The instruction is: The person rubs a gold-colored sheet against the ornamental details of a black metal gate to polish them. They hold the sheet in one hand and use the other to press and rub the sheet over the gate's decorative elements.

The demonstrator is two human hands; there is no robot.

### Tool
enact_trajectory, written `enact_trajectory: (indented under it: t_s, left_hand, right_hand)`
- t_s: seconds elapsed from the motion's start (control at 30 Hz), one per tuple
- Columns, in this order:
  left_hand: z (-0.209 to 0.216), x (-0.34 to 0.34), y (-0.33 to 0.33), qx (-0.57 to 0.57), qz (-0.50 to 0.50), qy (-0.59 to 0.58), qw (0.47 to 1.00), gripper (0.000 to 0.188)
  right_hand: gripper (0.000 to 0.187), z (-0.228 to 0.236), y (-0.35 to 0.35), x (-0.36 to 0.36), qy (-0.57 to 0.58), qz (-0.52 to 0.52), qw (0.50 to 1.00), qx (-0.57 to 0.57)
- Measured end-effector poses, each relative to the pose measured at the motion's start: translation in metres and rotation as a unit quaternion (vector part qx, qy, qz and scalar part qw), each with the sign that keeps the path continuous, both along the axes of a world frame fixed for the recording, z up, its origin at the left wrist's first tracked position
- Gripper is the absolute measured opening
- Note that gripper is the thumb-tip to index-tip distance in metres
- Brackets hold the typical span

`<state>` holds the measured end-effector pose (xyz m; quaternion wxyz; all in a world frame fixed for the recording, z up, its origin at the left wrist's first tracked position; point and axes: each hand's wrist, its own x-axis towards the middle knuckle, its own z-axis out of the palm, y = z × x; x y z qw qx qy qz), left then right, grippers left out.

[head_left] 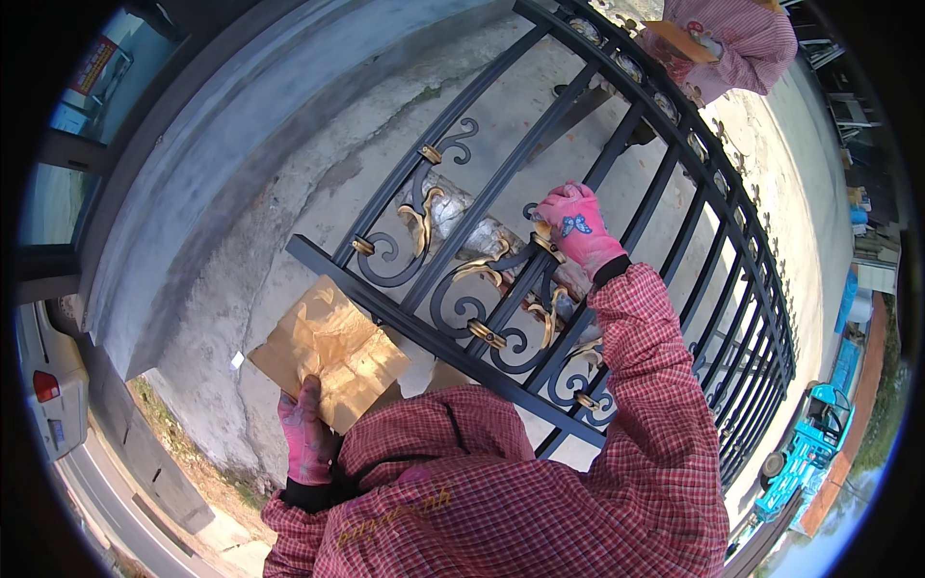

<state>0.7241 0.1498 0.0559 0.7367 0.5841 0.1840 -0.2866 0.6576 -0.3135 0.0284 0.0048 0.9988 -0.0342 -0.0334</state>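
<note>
My left hand (306, 438), in a pink glove, grips a piece of cardboard (332, 352) smeared with shiny gold paint, thumb on its face. My right hand (578, 229), in a pink glove with a butterfly print, is closed at a gold-painted collar (547, 247) on a black metal gate panel (438, 332). Whatever its fingers hold is hidden. Near it, black scrolls (453, 303) carry gold leaf shapes (421, 226), and another gold collar (487, 334) sits lower on a bar.
Across the panel, another person (732, 48) in a checked top holds a brownish sheet (679, 40). Crumpled wrapped material (448, 207) lies below the bars on the concrete. A white vehicle (48, 385) stands at far left, a turquoise truck (805, 448) at far right.
</note>
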Motion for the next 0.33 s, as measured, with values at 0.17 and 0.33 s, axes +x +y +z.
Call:
enact_trajectory:
  t_s: [0.17,0.33]
  left_hand:
    - [-0.006,0.003,0.013,0.020,-0.002,-0.006,1.000,0.036]
    - [-0.011,0.000,0.015,0.026,0.018,0.004,0.999,0.045]
  right_hand:
    - [0.017,-0.002,-0.003,0.004,-0.013,0.087,0.995,-0.042]
    - [0.019,-0.013,-0.008,0.009,0.070,0.107,0.990,-0.059]
